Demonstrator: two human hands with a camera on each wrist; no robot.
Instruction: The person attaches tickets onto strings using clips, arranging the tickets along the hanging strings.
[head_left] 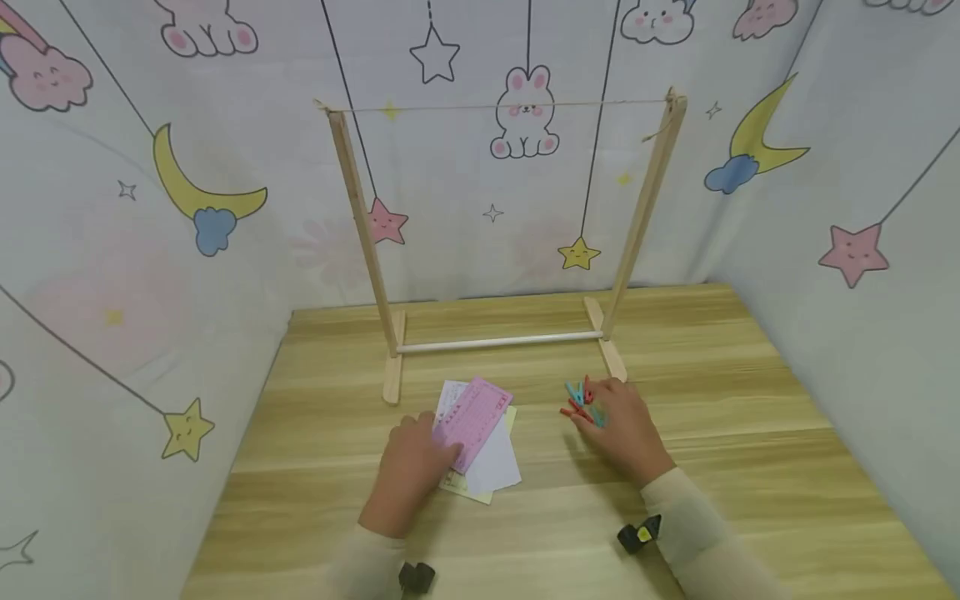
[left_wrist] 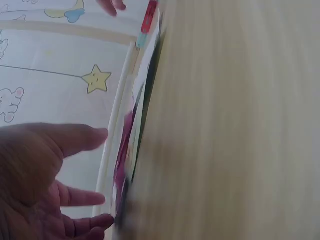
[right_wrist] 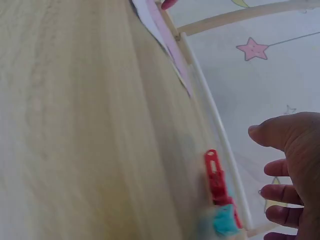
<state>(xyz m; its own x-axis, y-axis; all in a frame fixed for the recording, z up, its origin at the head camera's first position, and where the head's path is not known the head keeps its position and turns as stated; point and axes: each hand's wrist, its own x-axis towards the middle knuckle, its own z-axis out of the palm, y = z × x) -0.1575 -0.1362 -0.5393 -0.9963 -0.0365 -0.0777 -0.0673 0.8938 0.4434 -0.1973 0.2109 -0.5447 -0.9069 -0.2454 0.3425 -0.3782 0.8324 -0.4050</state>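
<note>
Slip (head_left: 480, 421) pink with darker pink print, paper (head_left: 493, 467) white, sheet (head_left: 480, 497) pale yellow; clips (right_wrist: 216, 180) mix red and teal. Rack posts (head_left: 363, 225) light tan wood, crossbar (head_left: 498, 342) white, string (head_left: 450, 108) beige. Table (head_left: 750, 400) yellow-tan, streaky wood grain. Backdrop (head_left: 450, 175) white, printed with yellow moons (head_left: 183, 190), blue clouds (head_left: 215, 233), pink stars (head_left: 853, 254), yellow stars (head_left: 189, 429), pink clouds (head_left: 51, 82), white bunny (head_left: 525, 137) with pink ears (head_left: 517, 80), mostly dark-outlined; outline-only star (head_left: 435, 58) white inside. Sleeves (head_left: 693, 517) cream, wrist mounts (head_left: 416, 577) black, right one has a yellow patch (head_left: 643, 534)
</note>
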